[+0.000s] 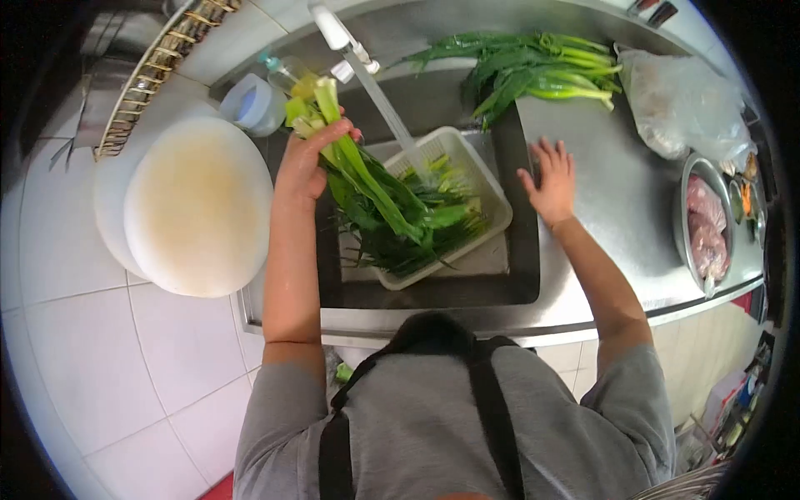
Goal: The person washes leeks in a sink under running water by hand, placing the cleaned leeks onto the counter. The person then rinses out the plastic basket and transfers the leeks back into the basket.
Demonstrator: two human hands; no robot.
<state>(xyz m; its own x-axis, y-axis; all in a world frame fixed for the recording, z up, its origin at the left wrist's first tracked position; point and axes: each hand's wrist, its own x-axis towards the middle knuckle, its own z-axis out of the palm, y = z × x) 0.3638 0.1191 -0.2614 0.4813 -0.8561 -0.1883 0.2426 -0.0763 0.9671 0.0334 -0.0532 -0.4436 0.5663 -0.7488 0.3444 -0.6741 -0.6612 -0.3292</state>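
My left hand is closed around a bunch of green onions over the left side of the sink. Their pale stalk ends point up past my fingers, and the long green leaves hang down to a white plastic basket. More greens lie in the basket, which sits tilted in the sink. Water from the faucet pours onto the greens in it. My right hand rests with fingers spread on the steel counter, just right of the sink, holding nothing.
Another bunch of green onions lies behind the sink. At right are a plastic bag and a metal bowl of raw meat. Left stand a round white board, a light-blue container and a bottle.
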